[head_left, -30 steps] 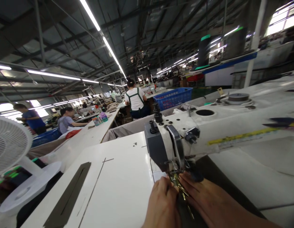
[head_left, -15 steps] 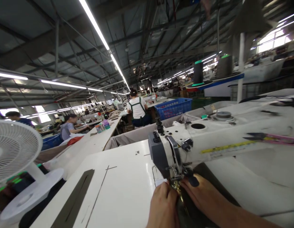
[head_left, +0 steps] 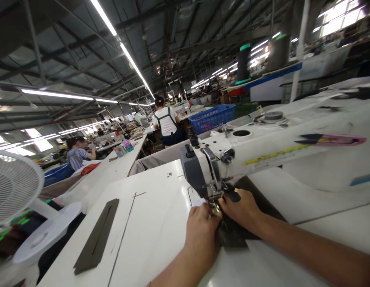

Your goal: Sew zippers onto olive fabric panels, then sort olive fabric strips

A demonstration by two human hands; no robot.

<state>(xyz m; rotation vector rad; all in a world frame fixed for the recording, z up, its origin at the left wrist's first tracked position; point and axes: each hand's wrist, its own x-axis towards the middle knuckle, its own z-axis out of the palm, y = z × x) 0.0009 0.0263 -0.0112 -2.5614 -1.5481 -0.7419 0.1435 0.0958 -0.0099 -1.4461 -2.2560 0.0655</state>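
A sewing machine (head_left: 213, 169) stands before me, its needle area down at the cloth. Under the presser foot lies a piece of dark olive fabric (head_left: 232, 235), and a shiny gold strip (head_left: 216, 207), perhaps zipper teeth, runs along it. My left hand (head_left: 202, 227) is closed at the fabric's left edge, just in front of the foot, fingertips curled and partly hidden. My right hand (head_left: 243, 207) grips the fabric to the right of the foot, its fingers pressed together. The fabric's far part spreads out behind my right wrist.
A stack of olive fabric strips (head_left: 98, 235) lies on the white table (head_left: 151, 207) at left. A white fan (head_left: 17, 183) stands beyond it. Pink-handled thread snips (head_left: 331, 139) rest on the machine arm. Behind are a blue basket (head_left: 213, 118) and a seated person (head_left: 167, 121).
My hands and the fabric have moved forward towards the machine, and the fabric's near edge now shows. The camera view has shifted, so the machine appears higher and further left.
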